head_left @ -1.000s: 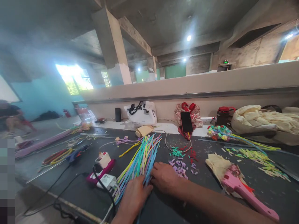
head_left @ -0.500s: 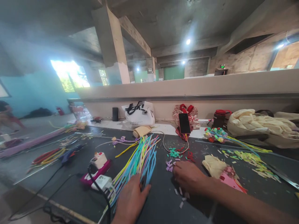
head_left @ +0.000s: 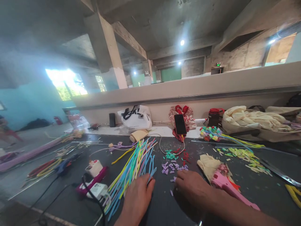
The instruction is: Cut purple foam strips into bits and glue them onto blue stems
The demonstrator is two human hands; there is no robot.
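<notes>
Left hand [head_left: 138, 194]: laid over coloured stems [head_left: 134, 169], fanned toward one o'clock; grip closure cannot be told.
Right hand [head_left: 191, 186]: curled downward; grip closure hidden.
Purple pieces [head_left: 166, 171]: scattered on the desk [head_left: 162, 205], around right hand's ten o'clock.

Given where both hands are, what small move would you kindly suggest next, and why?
I would probably have the right hand nudge the stray lilac piece towards the lilac pile: that piece lies apart on the pile's near side, close to that hand, while the left hand is at the bundle of fuzzy stems.
</notes>
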